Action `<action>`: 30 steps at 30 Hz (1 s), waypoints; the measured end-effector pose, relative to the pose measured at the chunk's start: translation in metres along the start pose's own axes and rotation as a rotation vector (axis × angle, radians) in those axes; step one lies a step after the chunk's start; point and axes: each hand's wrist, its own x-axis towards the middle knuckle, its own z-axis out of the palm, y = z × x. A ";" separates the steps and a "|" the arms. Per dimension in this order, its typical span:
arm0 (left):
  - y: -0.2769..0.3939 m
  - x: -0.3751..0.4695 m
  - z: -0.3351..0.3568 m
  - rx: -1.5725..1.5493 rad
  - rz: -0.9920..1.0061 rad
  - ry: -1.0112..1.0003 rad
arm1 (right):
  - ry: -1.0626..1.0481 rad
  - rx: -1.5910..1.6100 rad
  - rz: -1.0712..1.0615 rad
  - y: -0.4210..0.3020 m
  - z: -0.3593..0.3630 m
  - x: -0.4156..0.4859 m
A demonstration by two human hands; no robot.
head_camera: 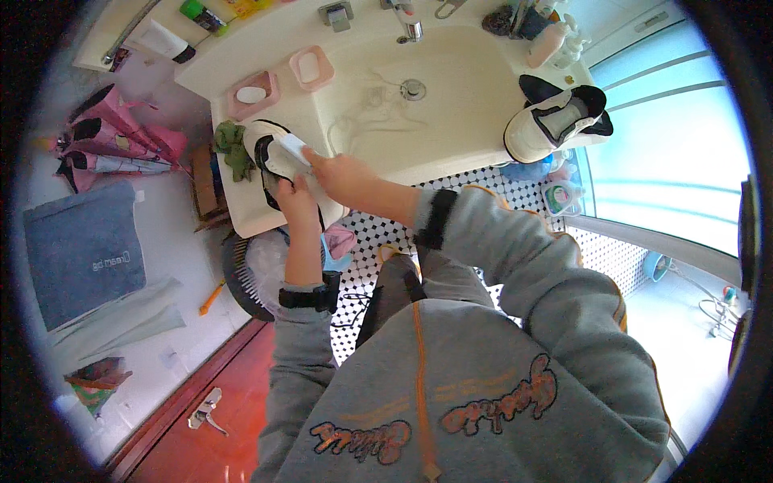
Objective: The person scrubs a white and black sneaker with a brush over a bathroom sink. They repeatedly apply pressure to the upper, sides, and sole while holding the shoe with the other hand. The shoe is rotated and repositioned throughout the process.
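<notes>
My left hand (297, 202) grips a white shoe with black trim (279, 162) on the left ledge of the cream washbasin (444, 151). My fingers hide part of the shoe. In my right hand (341, 175) is a small white block (294, 147), perhaps a sponge or brush, pressed against or just over the shoe's upper; I cannot tell its exact kind. Beside the shoe lies a crumpled green cloth (233, 148). A second white shoe with black lining (552, 124) rests on the basin's right ledge.
Pink soap dishes (272, 87) (329, 71) holding white bars sit at the back left. A chrome faucet (412, 27) rises behind the drain (413, 90). Pump bottles (549, 45) stand at the back right. Below the basin are a detergent bottle (560, 199) and a dark basket (235, 265).
</notes>
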 end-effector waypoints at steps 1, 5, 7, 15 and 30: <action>0.001 0.000 -0.002 0.030 0.014 -0.005 | 0.039 0.018 -0.034 0.004 0.000 -0.004; -0.004 0.000 -0.001 0.109 0.073 0.012 | -0.138 -0.009 -0.003 0.019 0.000 -0.018; -0.009 0.002 0.002 0.081 0.080 0.005 | -0.169 -0.023 -0.012 0.025 0.001 -0.011; -0.005 0.001 0.002 -0.007 0.042 -0.010 | 0.091 0.069 0.098 0.052 -0.029 -0.031; -0.001 0.001 -0.004 -0.213 -0.021 -0.070 | 0.227 -0.696 0.622 0.153 -0.154 -0.194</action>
